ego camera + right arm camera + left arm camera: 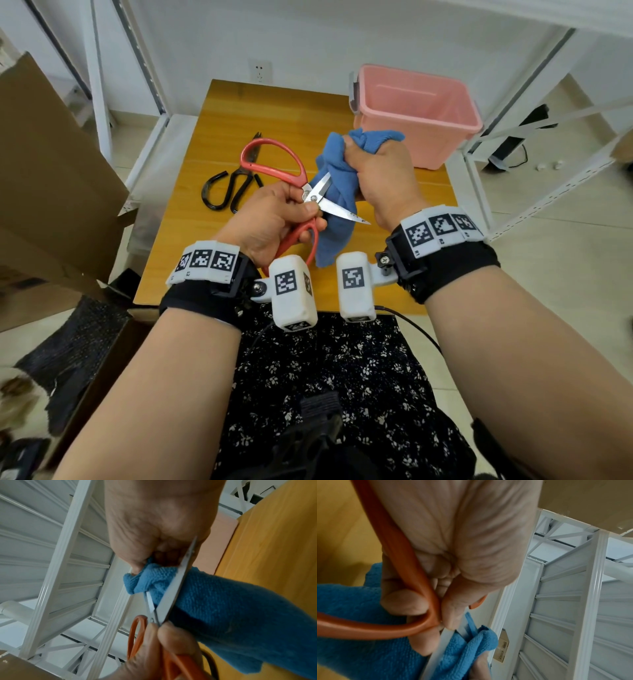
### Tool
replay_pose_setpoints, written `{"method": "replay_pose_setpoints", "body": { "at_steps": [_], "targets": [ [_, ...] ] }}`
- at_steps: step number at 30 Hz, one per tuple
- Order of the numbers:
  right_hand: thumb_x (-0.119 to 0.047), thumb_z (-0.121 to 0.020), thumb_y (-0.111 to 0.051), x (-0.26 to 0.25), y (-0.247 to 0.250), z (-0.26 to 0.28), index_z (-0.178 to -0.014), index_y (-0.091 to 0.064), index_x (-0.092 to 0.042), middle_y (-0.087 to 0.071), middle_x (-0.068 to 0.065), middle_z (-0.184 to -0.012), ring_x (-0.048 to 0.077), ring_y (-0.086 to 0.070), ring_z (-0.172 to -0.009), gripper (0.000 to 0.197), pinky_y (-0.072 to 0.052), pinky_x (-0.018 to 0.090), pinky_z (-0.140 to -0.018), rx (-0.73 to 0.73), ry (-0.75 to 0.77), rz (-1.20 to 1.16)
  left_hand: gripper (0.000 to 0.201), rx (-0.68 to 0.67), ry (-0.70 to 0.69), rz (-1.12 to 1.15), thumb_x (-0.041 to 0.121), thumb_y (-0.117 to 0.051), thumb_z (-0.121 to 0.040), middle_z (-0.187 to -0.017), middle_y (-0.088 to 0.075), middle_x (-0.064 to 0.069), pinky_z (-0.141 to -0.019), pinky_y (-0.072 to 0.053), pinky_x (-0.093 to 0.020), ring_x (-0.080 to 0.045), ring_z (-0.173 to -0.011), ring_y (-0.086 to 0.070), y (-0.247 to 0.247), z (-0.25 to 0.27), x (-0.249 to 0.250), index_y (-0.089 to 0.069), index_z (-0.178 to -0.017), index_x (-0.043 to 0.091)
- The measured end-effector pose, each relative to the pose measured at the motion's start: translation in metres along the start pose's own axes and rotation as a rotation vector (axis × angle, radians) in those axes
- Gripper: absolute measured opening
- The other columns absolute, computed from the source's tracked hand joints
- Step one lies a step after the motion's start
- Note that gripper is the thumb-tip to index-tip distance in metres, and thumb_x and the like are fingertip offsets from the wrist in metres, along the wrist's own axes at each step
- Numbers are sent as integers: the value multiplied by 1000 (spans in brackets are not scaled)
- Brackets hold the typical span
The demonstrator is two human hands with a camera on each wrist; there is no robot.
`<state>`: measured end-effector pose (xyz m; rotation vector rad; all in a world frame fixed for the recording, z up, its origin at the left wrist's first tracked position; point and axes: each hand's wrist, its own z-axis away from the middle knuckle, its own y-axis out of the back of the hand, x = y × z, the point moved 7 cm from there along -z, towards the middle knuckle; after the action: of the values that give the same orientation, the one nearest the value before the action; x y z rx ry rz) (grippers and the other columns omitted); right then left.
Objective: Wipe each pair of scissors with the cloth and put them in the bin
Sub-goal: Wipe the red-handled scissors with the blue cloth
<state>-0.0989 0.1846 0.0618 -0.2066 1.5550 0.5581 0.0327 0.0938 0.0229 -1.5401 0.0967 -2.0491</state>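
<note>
A: Hands? 
B: Left hand (pixel 274 219) grips red scissors (pixel 310 202), blades spread; right hand (pixel 380 171) clenches blue cloth (pixel 337 212) round one blade.

A: Count, edges? 
B: Two scissors; black pair (pixel 229 188) lies mid-table (pixel 191 260); one pink bin (pixel 414 113) at far right corner.

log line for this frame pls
phase: wiping | left hand: holds red scissors, blades open | right hand: grips blue cloth on blade | black scissors: table | pink bin: empty
</note>
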Motion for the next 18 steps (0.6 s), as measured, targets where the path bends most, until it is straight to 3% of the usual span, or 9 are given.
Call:
{"method": "replay_pose_setpoints", "body": {
  "at_steps": [4,7,10,13,17,18],
  "targets": [
    [-32,-98,-58,-2,2,-2,-76,-63,-14,-68,4,-79,17,-67,-76,29,-54,36,-73,10,70,244,20,37,14,-16,-10,-51,-92,-72,-60,-15,-44,-44,-22,-19,-59,-68,3,0,-1,-46,-87,8],
    [-41,-99,-53,-5,3,-4,-83,-67,-5,-66,2,-78,18,-64,-78,41,-49,33,-73,23,146,509,19,53,15,-70,-10,-52,-93,-73,-61,-15,-44,-43,-22,-18,-58,-68,4,-1,0,-46,-87,8],
    [-42,-100,-50,-3,3,-4,-82,-64,-7,-62,0,-74,19,-62,-76,41,-49,33,-72,27,134,502,17,57,36,-76,-9,-53,-93,-73,-61,-15,-44,-44,-22,-18,-58,-68,5,0,0,-47,-92,7],
    [-42,-100,-50,3,1,-5,-78,-61,-11,-62,-1,-73,18,-62,-73,40,-47,32,-68,50,136,442,17,52,52,-77,-8,-53,-93,-72,-62,-15,-45,-45,-22,-17,-59,-68,4,-1,0,-48,-86,7],
    [-43,-101,-46,11,10,-11,-79,-59,-8,-49,-5,-64,16,-54,-63,43,-40,16,-58,146,99,508,14,48,67,-90,-9,-51,-94,-75,-60,-17,-44,-44,-22,-16,-56,-66,9,-1,-2,-49,-96,5],
    [-45,-100,-47,14,21,-13,-73,-55,-10,-46,-4,-62,18,-52,-64,45,-42,19,-59,210,50,496,12,42,74,-89,-8,-50,-94,-75,-59,-17,-44,-44,-21,-15,-55,-65,12,0,-3,-50,-96,4]
  ]
}}
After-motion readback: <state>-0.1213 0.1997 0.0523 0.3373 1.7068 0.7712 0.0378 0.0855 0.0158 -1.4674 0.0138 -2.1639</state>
